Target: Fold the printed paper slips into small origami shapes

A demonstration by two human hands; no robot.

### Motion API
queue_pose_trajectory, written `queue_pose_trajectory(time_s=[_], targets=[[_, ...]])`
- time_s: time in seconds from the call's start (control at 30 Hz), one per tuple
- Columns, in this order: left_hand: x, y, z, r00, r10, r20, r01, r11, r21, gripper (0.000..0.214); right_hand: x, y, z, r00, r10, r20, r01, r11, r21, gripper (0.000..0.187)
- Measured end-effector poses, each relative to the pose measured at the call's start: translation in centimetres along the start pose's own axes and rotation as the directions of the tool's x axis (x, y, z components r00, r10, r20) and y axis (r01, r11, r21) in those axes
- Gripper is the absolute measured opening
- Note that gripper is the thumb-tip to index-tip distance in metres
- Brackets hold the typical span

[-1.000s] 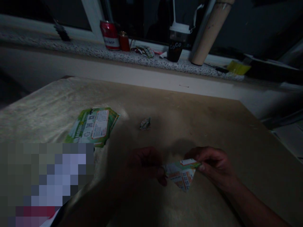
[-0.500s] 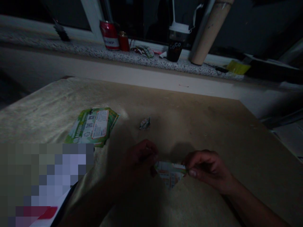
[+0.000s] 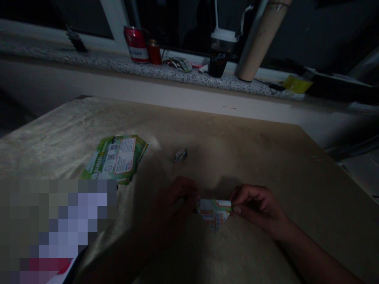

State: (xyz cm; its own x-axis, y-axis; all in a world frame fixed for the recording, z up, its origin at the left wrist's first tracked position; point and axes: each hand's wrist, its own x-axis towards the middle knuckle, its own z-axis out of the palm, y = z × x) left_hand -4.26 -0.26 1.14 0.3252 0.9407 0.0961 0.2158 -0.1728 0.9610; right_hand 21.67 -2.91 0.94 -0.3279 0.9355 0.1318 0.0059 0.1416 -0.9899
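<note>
A small folded piece of printed paper (image 3: 215, 213), white with green and orange print, hangs between my hands with its point toward me. My left hand (image 3: 180, 199) pinches its left corner, though the fingertips are dim. At the opposite corner, the thumb and index finger of my right hand (image 3: 256, 209) are closed on the paper. Beyond my left hand lies a little folded paper shape (image 3: 181, 154) on the table. Farther left is a fanned stack of green printed leaflets (image 3: 118, 159).
The table (image 3: 266, 157) has a brownish cover. Behind it, a speckled windowsill (image 3: 183, 77) bears a red can (image 3: 136, 45), an orange-red jar (image 3: 154, 52), a lidded drink cup (image 3: 219, 55), a cardboard tube (image 3: 260, 43) and a yellow item (image 3: 297, 84). Pixelated blocks cover the lower left.
Both hands have shifted slightly, and the folded paper sits a little higher, with its upper edge more level. Both corners are still gripped.
</note>
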Motion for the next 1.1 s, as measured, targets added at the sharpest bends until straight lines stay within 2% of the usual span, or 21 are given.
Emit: queue_pose_trajectory(time_s=[0.27, 0.4, 0.6, 0.83, 1.0, 1.1], targets=[[0.1, 0.4, -0.2, 0.996, 0.076, 0.045, -0.081, 0.988, 0.128, 0.008, 0.1, 0.0, 0.1, 1.0, -0.006, 0.005, 0.006, 0.999, -0.042, 0.008], [0.1, 0.4, -0.3, 0.995, 0.067, 0.068, -0.078, 0.982, 0.174, 0.01, 0.0, 0.0, 0.2, 1.0, 0.0, -0.002, -0.001, 0.998, -0.066, 0.01], [0.2, 0.7, -0.2, 0.995, 0.042, 0.092, -0.058, 0.984, 0.171, 0.011, 0.1, 0.2, 0.2, 0.993, 0.071, -0.094, -0.079, 0.993, -0.092, 0.011], [0.0, 0.4, -0.1, 0.989, 0.032, 0.146, -0.055, 0.986, 0.16, 0.012, 0.8, 0.1, 0.5, 0.969, 0.101, -0.224, -0.119, 0.991, -0.068, 0.023], [-0.2, -0.2, 0.0, 0.956, -0.054, 0.287, -0.002, 0.982, 0.189, 0.025, 0.7, 0.1, 0.8, 0.965, 0.071, -0.252, -0.095, 0.992, -0.083, 0.017], [-0.2, -0.4, 0.2, 0.932, -0.029, 0.362, -0.066, 0.967, 0.247, 0.025, 0.4, 0.2, 1.4, 0.969, 0.012, -0.246, -0.055, 0.984, -0.17, 0.013]])
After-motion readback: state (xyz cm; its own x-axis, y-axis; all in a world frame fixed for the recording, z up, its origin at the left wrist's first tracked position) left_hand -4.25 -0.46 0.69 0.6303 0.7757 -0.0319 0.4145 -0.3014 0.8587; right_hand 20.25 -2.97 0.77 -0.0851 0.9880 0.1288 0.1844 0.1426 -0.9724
